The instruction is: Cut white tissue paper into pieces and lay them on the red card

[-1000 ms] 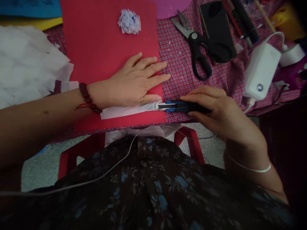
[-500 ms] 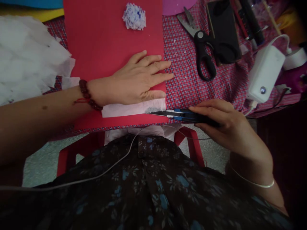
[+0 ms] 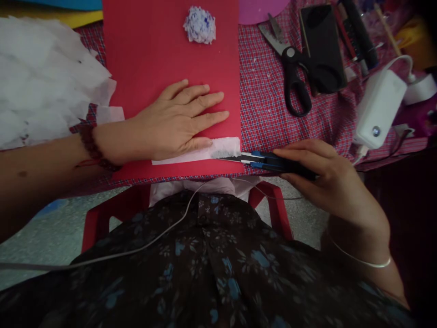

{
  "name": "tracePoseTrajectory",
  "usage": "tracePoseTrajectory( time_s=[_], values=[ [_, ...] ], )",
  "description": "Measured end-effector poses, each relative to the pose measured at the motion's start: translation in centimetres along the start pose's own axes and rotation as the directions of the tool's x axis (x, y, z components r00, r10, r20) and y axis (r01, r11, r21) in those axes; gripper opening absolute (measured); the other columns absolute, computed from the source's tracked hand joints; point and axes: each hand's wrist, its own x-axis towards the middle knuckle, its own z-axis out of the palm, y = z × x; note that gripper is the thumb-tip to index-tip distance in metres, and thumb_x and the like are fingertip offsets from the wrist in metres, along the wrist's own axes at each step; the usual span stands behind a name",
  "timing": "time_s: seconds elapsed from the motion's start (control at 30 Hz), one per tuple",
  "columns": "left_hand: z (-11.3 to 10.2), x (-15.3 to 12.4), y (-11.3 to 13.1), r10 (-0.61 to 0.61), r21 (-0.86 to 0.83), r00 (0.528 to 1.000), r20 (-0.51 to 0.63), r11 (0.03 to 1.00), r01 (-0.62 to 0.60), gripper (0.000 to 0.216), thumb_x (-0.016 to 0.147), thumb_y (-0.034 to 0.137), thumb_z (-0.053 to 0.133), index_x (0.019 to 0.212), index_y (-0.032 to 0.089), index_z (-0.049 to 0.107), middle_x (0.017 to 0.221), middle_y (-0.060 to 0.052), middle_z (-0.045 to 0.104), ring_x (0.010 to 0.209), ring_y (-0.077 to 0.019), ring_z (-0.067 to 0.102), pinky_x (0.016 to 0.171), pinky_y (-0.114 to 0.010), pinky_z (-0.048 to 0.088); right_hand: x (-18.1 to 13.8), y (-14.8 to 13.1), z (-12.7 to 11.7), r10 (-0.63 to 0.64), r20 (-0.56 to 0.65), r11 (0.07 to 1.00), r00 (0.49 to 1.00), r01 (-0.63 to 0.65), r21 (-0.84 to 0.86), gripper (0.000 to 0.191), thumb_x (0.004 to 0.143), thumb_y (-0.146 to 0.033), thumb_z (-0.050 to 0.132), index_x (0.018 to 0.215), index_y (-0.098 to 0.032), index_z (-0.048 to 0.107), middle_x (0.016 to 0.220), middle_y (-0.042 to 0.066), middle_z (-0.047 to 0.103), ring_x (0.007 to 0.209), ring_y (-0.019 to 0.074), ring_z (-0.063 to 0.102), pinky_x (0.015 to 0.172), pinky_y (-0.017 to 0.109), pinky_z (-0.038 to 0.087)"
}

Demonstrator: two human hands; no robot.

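My left hand (image 3: 184,120) lies flat with fingers spread on a red sheet (image 3: 164,54), its thumb and lower edge over a white paper strip (image 3: 191,155). My right hand (image 3: 321,175) is wrapped round a box cutter (image 3: 269,162) with a black and blue body. The cutter's blade points left and meets the strip's lower right part, where a greyish patch (image 3: 223,151) shows. Higher on the red sheet sits a crumpled white and blue paper ball (image 3: 200,25).
A pile of white paper pieces (image 3: 44,77) lies at the left. On the checked cloth (image 3: 261,98) at right are scissors (image 3: 290,59), a dark phone-like slab (image 3: 322,45), pens (image 3: 358,32) and a white box with a cable (image 3: 380,109). A thin cable (image 3: 170,228) crosses my lap.
My left hand has slid left, uncovering more of the strip's right end. The view has shifted slightly. The cutter's blade stays against the strip.
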Motion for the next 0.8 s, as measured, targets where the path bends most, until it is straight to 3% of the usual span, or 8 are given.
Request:
tracePoseTrajectory(
  time_s=[0.23,0.47,0.8],
  values=[
    [0.0,0.1,-0.1,-0.011,-0.016,1.000,-0.025,1.000,0.011,0.062,0.100,0.057,0.025,0.156,0.031,0.034,0.165,-0.002,0.029,0.153,-0.0326,0.018,0.123,-0.056,0.009,0.9,-0.4,-0.6,0.012,0.004,0.999,1.000,-0.013,0.041,0.043,0.093,-0.021,0.062,0.134,-0.032,0.061,0.114,0.009,0.065,0.107,0.0296,0.063,0.093,0.048,0.053],
    [-0.1,0.0,0.1,0.003,0.020,0.999,-0.041,1.000,-0.002,0.066,0.101,0.057,0.027,0.154,0.019,0.038,0.166,-0.010,0.027,0.151,-0.0340,0.021,0.122,-0.055,0.010,1.3,-0.3,-0.7,0.004,0.027,0.999,1.000,-0.005,0.045,0.043,0.092,-0.021,0.063,0.134,-0.033,0.062,0.114,0.008,0.066,0.106,0.0296,0.064,0.092,0.047,0.053],
    [-0.4,0.1,0.4,-0.067,-0.219,0.998,-0.014,0.974,0.062,0.060,0.098,0.052,0.035,0.155,0.033,0.034,0.163,0.002,0.034,0.152,-0.0363,0.016,0.121,-0.061,0.001,2.7,-0.3,-0.2,-0.058,0.037,0.998,0.998,0.056,0.033,0.041,0.090,-0.019,0.063,0.131,-0.024,0.063,0.114,0.009,0.064,0.108,0.0279,0.062,0.095,0.045,0.051]
  ],
)
